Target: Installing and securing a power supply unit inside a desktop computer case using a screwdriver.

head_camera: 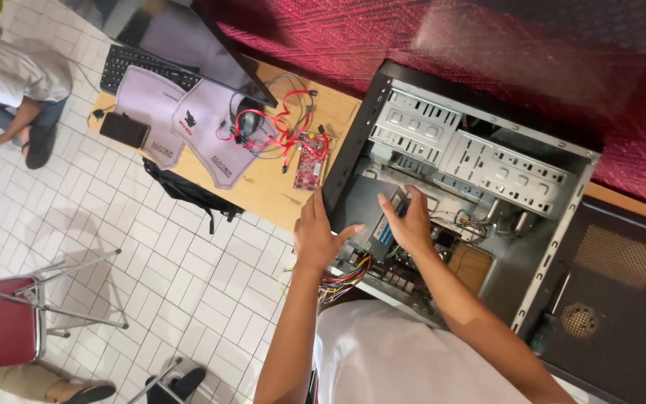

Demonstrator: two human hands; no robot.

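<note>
From the head camera we look down on our two hands working inside an open computer case that lies on its side on the counter. Our right hand closes narrowly around a small silver-and-blue component, its fingers wrapped over the top edge; whether the part is seated or loose we cannot tell. Our left hand is spread wide and holds nothing, its palm braced against the black edge of the case just left of the component, thumb pointing toward the right hand. Just below both hands a bundle of coloured wires spills out of the case, and we judge that pulling the component could snag them or strain their plugs. The sheet-metal drive cage beyond the right hand has sharp edges that could scrape our knuckles if the part frees suddenly. Farther beyond the left hand, red cables and a red circuit board lie loose on the counter; a shove of the case could push them off.
</note>
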